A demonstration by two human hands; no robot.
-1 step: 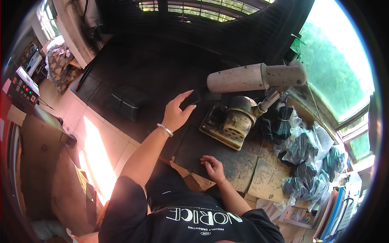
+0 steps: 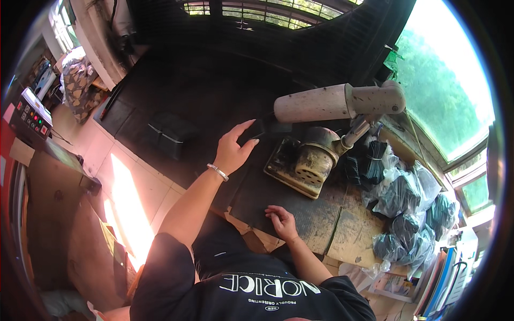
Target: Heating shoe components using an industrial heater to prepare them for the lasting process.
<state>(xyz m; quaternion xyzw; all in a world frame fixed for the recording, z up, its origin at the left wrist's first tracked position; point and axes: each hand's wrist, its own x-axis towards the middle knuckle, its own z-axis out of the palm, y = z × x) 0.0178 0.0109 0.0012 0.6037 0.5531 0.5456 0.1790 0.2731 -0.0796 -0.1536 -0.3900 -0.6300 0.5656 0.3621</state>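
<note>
Dark block (image 2: 259, 128) and the surrounding desk (image 2: 251, 198), viewed from above. The block is small, black and matt, with a fairly flat face and straight-looking edges; its far side merges with the dark surface behind it, so its full outline cannot be told. It lies at the centre of the scene, just left of a machine (image 2: 316, 155). The left hand (image 2: 231, 152), with a pale bracelet (image 2: 218, 172) at the wrist, grips the block from its left side; the fingers are set narrowly on it, forefinger along the far side, thumb along the near side. The right hand (image 2: 281, 222) is at the near part of the desk, fingers loosely curled; whether they enclose anything cannot be told. The machine comprises a grey cylinder (image 2: 311, 103) on a jointed arm, above a rounded, slotted housing and a stained, squarish base. To the left, well apart from the block, lies a dark bundle (image 2: 166, 138) bound by a pale band. To the right of the machine are clear plastic bags (image 2: 404, 195) with dark contents.
</note>
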